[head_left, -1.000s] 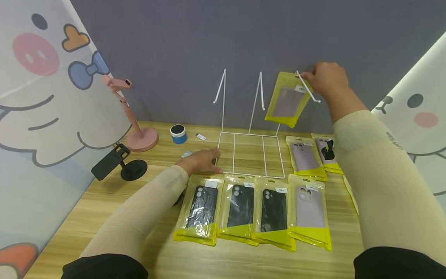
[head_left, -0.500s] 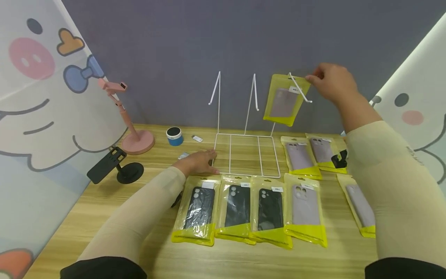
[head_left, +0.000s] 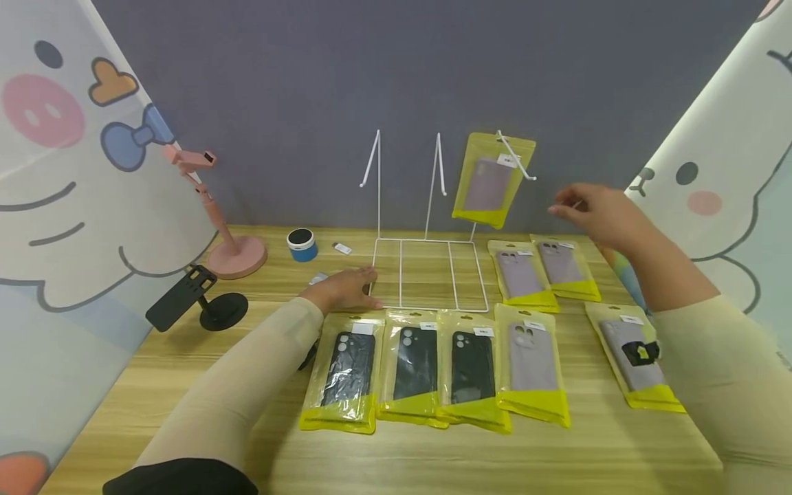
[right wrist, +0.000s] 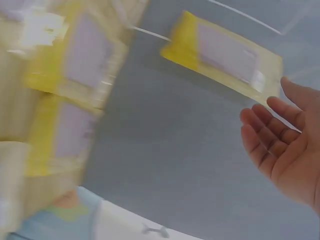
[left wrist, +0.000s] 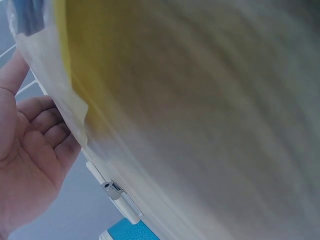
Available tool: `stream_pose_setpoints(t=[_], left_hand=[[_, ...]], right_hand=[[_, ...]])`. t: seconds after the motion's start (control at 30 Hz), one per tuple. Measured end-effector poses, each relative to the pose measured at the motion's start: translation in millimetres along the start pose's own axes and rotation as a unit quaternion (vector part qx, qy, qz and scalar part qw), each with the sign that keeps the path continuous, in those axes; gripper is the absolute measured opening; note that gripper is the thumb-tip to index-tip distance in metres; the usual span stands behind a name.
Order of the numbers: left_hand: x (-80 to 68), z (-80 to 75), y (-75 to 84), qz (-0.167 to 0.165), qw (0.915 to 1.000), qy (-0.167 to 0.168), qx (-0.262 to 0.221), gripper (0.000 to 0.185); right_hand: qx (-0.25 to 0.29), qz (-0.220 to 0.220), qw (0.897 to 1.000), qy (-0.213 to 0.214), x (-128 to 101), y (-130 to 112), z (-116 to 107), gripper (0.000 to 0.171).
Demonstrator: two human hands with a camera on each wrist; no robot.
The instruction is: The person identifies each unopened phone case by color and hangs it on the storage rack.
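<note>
A white wire display rack (head_left: pixel 427 240) stands at the back of the table, with three hooks. From its right hook hangs a bagged purple phone case (head_left: pixel 487 184), also visible in the right wrist view as a yellow-edged pouch (right wrist: pixel 225 50). My left hand (head_left: pixel 346 289) holds the rack's left base edge; in the left wrist view a blurred bag covers much of the scene beside the fingers (left wrist: pixel 52 127). To the right of the hanging bag, my right hand (head_left: pixel 600 212) is in the air, fingers loosely bent, holding nothing.
Bagged black phone cases (head_left: pixel 348 364) and a bagged purple one (head_left: pixel 533 357) lie in front of the rack, and more purple ones (head_left: pixel 520 273) to the right. At left are a pink stand (head_left: pixel 236 256), a black phone stand (head_left: pixel 224 311) and a blue-and-white cylinder (head_left: pixel 302 245).
My right hand has let go of the hanging bag's upper corner and moved away to the right and down. The bag stays on the hook. My left hand keeps its place on the rack.
</note>
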State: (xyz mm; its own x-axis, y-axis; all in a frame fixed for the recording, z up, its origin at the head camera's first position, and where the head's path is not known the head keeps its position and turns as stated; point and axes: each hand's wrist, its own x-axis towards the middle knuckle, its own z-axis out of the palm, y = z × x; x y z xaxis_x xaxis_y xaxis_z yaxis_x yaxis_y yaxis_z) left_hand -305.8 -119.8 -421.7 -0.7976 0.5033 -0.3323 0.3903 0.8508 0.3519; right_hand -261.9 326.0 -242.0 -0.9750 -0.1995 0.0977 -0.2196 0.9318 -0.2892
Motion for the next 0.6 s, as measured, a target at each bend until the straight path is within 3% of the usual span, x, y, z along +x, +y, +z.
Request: stream_pose_setpoints(t=[0.2,0.33,0.5,0.6], left_hand=[[-0.5,-2.8,-1.9,0.003,1.0000,0.004,-0.002,0.096],[0.1,-3.0,-2.2,0.004,1.0000,0.000,-0.001,0.096],[-0.3,-2.1,-2.8,-0.009,0.9998,-0.007,-0.013,0.097],[0.1,-2.2,-1.9,-0.013,0.9997,-0.011,-0.017,0.097]], right_hand=[[0.015,-0.030,0.998,-0.051,-28,25,65,0.044],[0.033,-0.037,0.993,-0.111,-41,41,104,0.047],[0.038,-0.041,0.982,-0.182,-50,51,133,0.049],[0.030,-0.044,0.979,-0.196,-53,54,142,0.051]])
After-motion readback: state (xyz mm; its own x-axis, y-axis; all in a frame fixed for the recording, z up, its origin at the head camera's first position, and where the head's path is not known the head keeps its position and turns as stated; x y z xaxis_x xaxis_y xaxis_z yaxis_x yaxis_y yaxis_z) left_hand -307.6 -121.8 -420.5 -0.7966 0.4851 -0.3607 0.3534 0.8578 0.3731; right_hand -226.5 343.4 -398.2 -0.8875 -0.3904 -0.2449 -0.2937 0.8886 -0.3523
